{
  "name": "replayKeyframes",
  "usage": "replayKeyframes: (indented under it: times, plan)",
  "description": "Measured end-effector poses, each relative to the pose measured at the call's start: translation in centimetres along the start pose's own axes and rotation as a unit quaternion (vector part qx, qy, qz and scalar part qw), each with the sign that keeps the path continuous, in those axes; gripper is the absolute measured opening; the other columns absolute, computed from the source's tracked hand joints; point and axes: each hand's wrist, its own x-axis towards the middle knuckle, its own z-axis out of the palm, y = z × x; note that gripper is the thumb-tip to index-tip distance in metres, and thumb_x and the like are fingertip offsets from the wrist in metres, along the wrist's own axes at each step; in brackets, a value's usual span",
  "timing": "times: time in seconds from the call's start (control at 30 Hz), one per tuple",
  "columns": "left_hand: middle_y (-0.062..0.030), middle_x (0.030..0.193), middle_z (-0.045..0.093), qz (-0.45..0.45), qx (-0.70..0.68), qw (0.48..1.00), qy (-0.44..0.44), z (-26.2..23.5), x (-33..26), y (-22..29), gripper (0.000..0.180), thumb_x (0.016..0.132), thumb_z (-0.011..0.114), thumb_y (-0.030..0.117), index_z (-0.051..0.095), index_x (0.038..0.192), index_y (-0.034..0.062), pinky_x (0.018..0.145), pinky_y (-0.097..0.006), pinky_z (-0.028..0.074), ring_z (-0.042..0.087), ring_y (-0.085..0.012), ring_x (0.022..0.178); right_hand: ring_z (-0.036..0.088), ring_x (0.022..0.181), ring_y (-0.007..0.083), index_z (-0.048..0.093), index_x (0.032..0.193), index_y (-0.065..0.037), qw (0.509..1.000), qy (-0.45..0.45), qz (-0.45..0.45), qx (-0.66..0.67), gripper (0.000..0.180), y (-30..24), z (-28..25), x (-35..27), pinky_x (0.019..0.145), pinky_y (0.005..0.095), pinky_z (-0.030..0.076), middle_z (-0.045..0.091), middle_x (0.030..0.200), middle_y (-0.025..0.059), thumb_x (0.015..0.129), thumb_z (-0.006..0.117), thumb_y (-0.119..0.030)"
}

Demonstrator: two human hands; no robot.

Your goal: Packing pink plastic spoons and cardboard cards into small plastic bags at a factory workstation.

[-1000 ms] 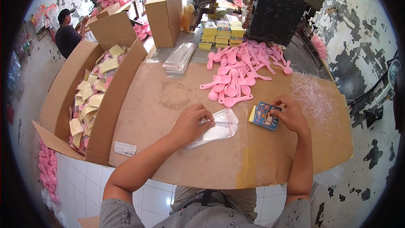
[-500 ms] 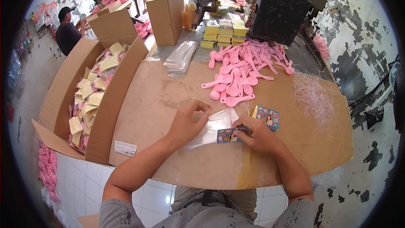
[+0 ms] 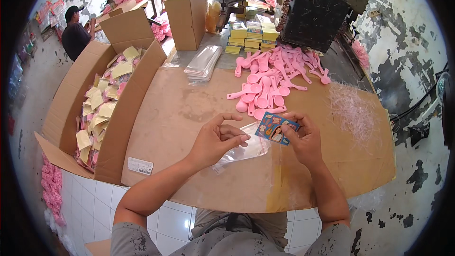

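Note:
My right hand (image 3: 307,140) grips printed blue cards (image 3: 277,128) between thumb and fingers, tilted above the table; how many it holds is hard to tell. Over the clear plastic bags (image 3: 249,154), my left hand (image 3: 220,137) hovers with its index finger apart and the other fingers loosely curled. Nothing shows in it. The bags lie flat on the cardboard table cover, partly beneath the left hand. Just beyond both hands spreads a heap of pink plastic scoops (image 3: 265,90).
An open carton (image 3: 123,118) of packed bags stands at the left. A stack of clear bags (image 3: 203,64) lies farther back, near stacks of cards (image 3: 253,33). Pink-white plastic shreds (image 3: 353,111) lie at right. A black machine (image 3: 313,14) stands behind the scoops. A person (image 3: 76,38) is at far left.
My right hand has risen off the bags and now holds cards up. The card stack beside it no longer shows on the table. My left hand has moved slightly right and nearer me.

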Motion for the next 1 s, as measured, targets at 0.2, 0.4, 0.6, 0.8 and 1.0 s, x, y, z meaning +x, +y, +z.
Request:
replayKeyframes:
  times: [0.2,0.4,0.6,0.8,1.0]
  plan:
    - [-0.0144,0.105,0.075,0.013,0.056,0.998,-0.038,0.7,-0.4,-0.3,0.047,0.098,0.067,0.002,0.047,0.14,0.0005,0.081,-0.028,0.059,0.073,-0.0163,0.096,0.066,0.098,0.0118,0.065,0.117,0.0,0.944,-0.16,-0.136,-0.254,0.025,-1.2,0.1,0.2,0.084,0.0296,0.054,0.07,0.107,0.0057,0.093,0.071,-0.003]
    - [-0.014,0.104,0.076,0.014,0.179,0.979,-0.093,0.9,-0.9,-0.8,0.043,0.1,0.066,0.007,0.05,0.14,0.003,0.077,-0.029,0.057,0.072,-0.0139,0.094,0.067,0.086,0.0109,0.064,0.122,0.0,0.998,-0.053,0.023,0.015,0.033,0.7,2.4,-1.0,0.077,0.0234,0.054,0.07,0.103,0.0068,0.09,0.075,0.002]
    - [-0.0123,0.107,0.074,-0.012,0.036,0.997,-0.064,1.0,-0.9,0.2,0.044,0.099,0.065,0.003,0.049,0.14,-0.0018,0.081,-0.029,0.059,0.071,-0.0139,0.095,0.067,0.089,0.0088,0.064,0.113,0.0,0.96,-0.147,-0.14,-0.194,0.023,0.1,1.9,-0.4,0.075,0.0252,0.054,0.071,0.1,0.0086,0.092,0.074,-0.003]
    - [-0.0099,0.1,0.074,-0.001,0.003,1.0,-0.027,1.1,-0.9,-0.2,0.039,0.101,0.063,0.003,0.05,0.137,-0.0043,0.079,-0.027,0.056,0.069,-0.0104,0.094,0.066,0.086,0.0102,0.066,0.119,0.001,1.0,-0.011,-0.016,-0.002,0.025,-0.5,2.8,-0.4,0.073,0.026,0.052,0.071,0.101,0.0061,0.096,0.07,-0.007]
    - [-0.0093,0.1,0.074,-0.013,0.039,0.998,-0.056,0.6,-1.2,-0.4,0.04,0.101,0.064,0.005,0.053,0.138,-0.0009,0.075,-0.025,0.054,0.066,-0.008,0.09,0.066,0.101,0.0194,0.069,0.109,0.0,0.941,-0.214,-0.153,-0.214,0.018,-1.3,2.3,0.5,0.083,0.0332,0.052,0.068,0.11,0.0092,0.099,0.064,-0.013]
